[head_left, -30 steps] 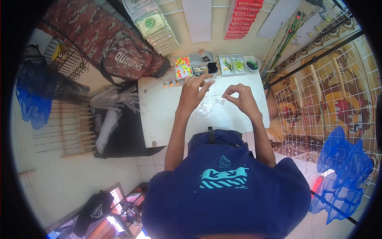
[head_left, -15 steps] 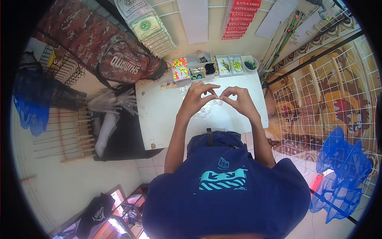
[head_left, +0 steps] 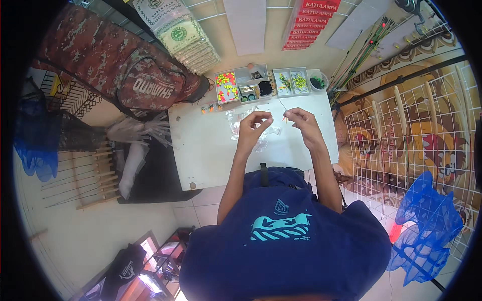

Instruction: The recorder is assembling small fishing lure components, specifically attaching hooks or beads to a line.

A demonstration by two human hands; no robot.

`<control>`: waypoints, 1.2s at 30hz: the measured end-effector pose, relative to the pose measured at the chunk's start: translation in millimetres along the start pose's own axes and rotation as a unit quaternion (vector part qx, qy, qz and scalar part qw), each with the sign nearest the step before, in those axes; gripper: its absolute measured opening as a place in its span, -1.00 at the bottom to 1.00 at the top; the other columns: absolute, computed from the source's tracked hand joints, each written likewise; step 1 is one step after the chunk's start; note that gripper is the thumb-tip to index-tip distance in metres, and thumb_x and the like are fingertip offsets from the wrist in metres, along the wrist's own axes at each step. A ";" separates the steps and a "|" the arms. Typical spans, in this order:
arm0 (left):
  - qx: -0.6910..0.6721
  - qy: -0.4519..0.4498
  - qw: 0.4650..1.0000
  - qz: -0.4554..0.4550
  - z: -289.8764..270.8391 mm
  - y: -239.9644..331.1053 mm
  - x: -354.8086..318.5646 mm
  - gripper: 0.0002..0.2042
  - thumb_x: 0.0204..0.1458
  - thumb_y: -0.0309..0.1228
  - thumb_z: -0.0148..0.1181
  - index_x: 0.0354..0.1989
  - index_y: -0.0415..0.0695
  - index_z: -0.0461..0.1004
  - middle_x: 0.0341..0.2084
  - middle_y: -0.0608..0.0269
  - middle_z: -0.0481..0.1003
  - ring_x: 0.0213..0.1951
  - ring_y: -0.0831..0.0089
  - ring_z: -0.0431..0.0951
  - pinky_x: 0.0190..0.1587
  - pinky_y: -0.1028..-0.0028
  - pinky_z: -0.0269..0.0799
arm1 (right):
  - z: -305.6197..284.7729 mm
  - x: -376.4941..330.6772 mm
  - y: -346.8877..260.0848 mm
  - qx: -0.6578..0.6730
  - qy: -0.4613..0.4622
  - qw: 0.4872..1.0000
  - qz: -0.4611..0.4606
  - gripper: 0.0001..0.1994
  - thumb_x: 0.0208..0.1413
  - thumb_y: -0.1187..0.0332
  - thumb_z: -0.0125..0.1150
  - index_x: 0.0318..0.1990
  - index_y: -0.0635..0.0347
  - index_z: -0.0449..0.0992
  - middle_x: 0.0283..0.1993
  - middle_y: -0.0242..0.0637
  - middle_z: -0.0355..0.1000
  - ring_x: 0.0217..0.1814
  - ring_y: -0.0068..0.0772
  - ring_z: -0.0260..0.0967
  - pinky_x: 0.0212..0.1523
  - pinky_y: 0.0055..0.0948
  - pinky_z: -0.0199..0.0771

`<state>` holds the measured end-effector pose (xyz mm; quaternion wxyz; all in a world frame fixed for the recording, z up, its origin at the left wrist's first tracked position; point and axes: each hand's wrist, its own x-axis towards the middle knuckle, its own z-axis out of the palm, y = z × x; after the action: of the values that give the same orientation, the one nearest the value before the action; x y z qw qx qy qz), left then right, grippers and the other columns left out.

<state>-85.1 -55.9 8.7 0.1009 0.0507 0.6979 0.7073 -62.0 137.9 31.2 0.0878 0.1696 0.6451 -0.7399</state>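
Note:
Over the white table (head_left: 206,160), my left hand (head_left: 253,131) has its thumb and index finger pinched together. Whatever lies between those fingertips is too small to make out. A short gap to the right, my right hand (head_left: 307,129) pinches a thin stick (head_left: 282,105) that points up and away, with a small orange-yellow bit showing under the fingers. Crumpled clear plastic bags (head_left: 236,123) lie on the table beneath and beside my left hand.
Along the table's far edge stand a tray of yellow and pink pieces (head_left: 227,86), a divided box (head_left: 251,75), a white box of green pieces (head_left: 299,81) and a round tub (head_left: 317,82). A camouflage bag (head_left: 150,85) hangs left; a white wire grid (head_left: 396,125) stands right.
My fingertips met before; now the hands are apart, my right hand shifted right. The thin stick has come into sight at its fingers.

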 end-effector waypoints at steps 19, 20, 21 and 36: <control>-0.022 -0.170 0.984 -0.051 -17.7 6.1 12.9 -0.87 -0.07 -0.48 0.37 -0.35 -0.25 0.65 -0.45 0.24 0.62 -0.37 0.59 0.53 -0.23 0.55 0.38 | 15.7 7.2 17.0 0.027 -0.115 0.993 0.031 -0.82 0.04 0.20 0.33 -0.29 0.06 0.60 0.20 -0.16 0.36 0.09 -0.42 0.30 0.06 -0.42 0.22; -0.021 -0.166 0.985 -0.051 -17.5 2.3 13.6 -0.87 -0.06 -0.47 0.37 -0.35 -0.24 0.65 -0.44 0.23 0.62 -0.35 0.58 0.54 -0.21 0.55 0.39 | 16.7 8.6 18.3 0.024 -0.112 0.993 0.039 -0.77 0.02 0.14 0.34 -0.28 0.06 0.62 0.14 -0.16 0.39 0.05 -0.44 0.30 0.00 -0.43 0.20; -0.021 -0.161 0.985 -0.052 -17.9 -1.2 14.4 -0.87 -0.06 -0.47 0.37 -0.35 -0.24 0.65 -0.44 0.23 0.62 -0.33 0.58 0.55 -0.19 0.54 0.40 | 17.0 11.8 18.6 0.021 -0.110 0.993 0.047 -0.72 0.00 0.08 0.34 -0.27 0.06 0.63 0.09 -0.15 0.43 0.02 -0.46 0.29 -0.05 -0.44 0.17; -0.265 0.164 0.938 -0.154 -49.9 -55.7 6.1 -0.79 0.11 -0.45 0.20 -0.18 -0.35 0.54 -0.33 0.23 0.57 -0.44 0.69 0.29 -0.35 0.65 0.18 | -46.1 213.2 85.7 -0.601 0.049 0.777 -0.183 -0.91 -0.11 0.29 0.31 -0.39 -0.11 0.67 -0.38 -0.29 0.54 -0.05 -0.12 0.31 -0.01 -0.07 0.20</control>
<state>-97.6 -103.1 -48.3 0.1025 -0.2022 0.4917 0.8408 -223.4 189.1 -130.8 0.0034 -0.0033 0.9808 -0.1948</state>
